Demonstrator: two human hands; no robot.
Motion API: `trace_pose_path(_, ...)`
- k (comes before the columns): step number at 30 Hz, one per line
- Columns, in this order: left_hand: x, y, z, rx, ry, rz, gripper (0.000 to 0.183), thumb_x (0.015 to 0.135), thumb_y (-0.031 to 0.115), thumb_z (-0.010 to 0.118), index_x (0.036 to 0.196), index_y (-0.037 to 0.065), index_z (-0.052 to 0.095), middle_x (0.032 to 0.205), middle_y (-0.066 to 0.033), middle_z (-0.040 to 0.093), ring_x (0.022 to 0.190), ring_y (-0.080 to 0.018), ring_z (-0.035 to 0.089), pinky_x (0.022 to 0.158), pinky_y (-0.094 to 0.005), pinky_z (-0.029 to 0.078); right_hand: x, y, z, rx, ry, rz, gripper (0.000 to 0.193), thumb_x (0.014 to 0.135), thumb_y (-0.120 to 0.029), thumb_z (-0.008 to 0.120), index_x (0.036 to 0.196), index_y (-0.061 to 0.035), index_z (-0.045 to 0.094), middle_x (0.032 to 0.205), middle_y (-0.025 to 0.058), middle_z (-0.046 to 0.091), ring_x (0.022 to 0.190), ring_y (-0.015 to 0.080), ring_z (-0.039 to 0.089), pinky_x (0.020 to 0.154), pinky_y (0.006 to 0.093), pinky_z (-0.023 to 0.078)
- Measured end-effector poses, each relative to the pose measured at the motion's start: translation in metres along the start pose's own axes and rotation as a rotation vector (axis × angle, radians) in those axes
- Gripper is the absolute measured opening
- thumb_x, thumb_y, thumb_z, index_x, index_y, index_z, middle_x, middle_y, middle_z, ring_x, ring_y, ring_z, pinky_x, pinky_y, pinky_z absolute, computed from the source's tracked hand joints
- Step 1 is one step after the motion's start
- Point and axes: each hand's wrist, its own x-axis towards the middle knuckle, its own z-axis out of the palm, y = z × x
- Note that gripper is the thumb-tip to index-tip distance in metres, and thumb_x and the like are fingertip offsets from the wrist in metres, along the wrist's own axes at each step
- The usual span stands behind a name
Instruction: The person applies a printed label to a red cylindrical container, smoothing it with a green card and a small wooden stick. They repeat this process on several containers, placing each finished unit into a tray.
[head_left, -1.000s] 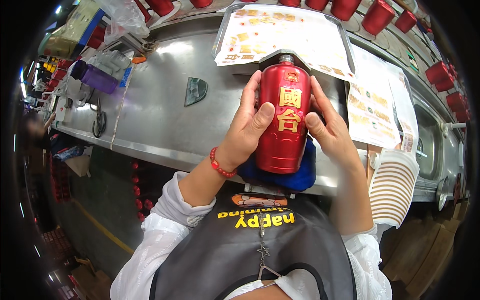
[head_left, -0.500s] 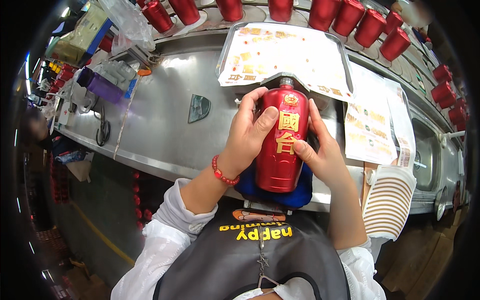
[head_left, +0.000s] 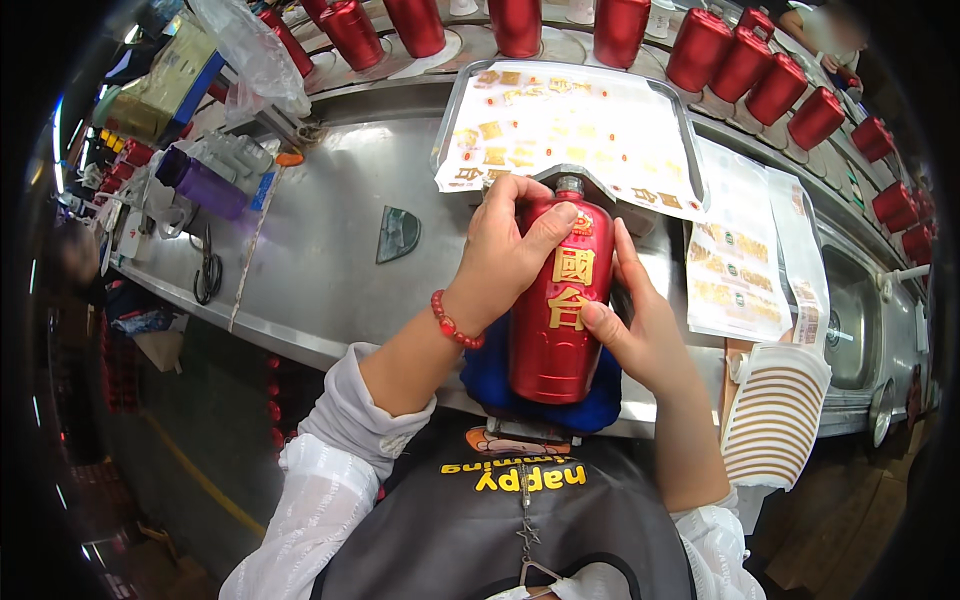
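I log: one purple bottle point(head_left: 203, 184); one flat dark-green piece point(head_left: 398, 235); left hand point(head_left: 507, 240), wrapped on the red bottle's point(head_left: 558, 365) shoulder, thumb at its emblem point(head_left: 583, 224); that bottle, neck away, over a blue pad point(head_left: 484, 376); right hand point(head_left: 640, 325), cradling its side, thumb beside the lower gold character point(head_left: 566, 312). I'd judge even thumb pressure best, right hand bracing against roll.

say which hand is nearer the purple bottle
Left. The left hand is right of the purple bottle, on the upper left of the red bottle; the right hand is farther right, along its other side.
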Motion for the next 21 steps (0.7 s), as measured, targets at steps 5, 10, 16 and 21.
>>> trace_pose_path(5, 0.0026, 0.002, 0.0012, 0.042, 0.005, 0.019, 0.032, 0.097, 0.026, 0.067, 0.112, 0.0, 0.055, 0.103, -0.0065, 0.061, 0.091, -0.0085, 0.057, 0.082, -0.0242, 0.049, -0.0002, 0.0014, 0.0006, -0.001, 0.012, -0.006, 0.096, 0.092, -0.043, 0.071, 0.157, 0.0065, 0.019, 0.147, 0.0311, 0.046, 0.14, 0.0347, 0.044, 0.114, 0.0381, 0.035)
trace_pose_path(10, 0.0035, 0.003, 0.0014, -0.021, 0.004, -0.007, 0.031, 0.097, 0.025, 0.067, 0.111, 0.001, 0.055, 0.101, -0.0057, 0.06, 0.091, -0.0078, 0.056, 0.081, -0.024, 0.049, 0.0, -0.0004, 0.0006, -0.006, 0.01, 0.003, 0.096, 0.092, -0.043, 0.071, 0.157, 0.0066, 0.019, 0.146, 0.0311, 0.046, 0.14, 0.0345, 0.045, 0.114, 0.0381, 0.035)
trace_pose_path(16, 0.0048, 0.0014, 0.0011, -0.003, -0.011, 0.003, 0.032, 0.096, 0.025, 0.069, 0.11, 0.001, 0.055, 0.1, -0.0059, 0.061, 0.09, -0.0078, 0.057, 0.08, -0.0235, 0.05, -0.0001, 0.0008, 0.0001, -0.013, 0.014, 0.0, 0.097, 0.092, -0.043, 0.071, 0.157, 0.0067, 0.019, 0.146, 0.0308, 0.047, 0.139, 0.0344, 0.046, 0.114, 0.038, 0.036)
trace_pose_path(21, 0.0072, -0.0034, 0.0049, 0.0, 0.062, 0.021, 0.042, 0.089, 0.034, 0.076, 0.104, 0.0, 0.055, 0.094, -0.0128, 0.064, 0.086, -0.0195, 0.062, 0.078, -0.0344, 0.053, -0.0001, -0.0006, 0.0007, 0.004, 0.013, 0.007, 0.097, 0.092, -0.044, 0.071, 0.157, 0.0069, 0.019, 0.146, 0.0309, 0.047, 0.139, 0.0342, 0.046, 0.114, 0.0378, 0.036)
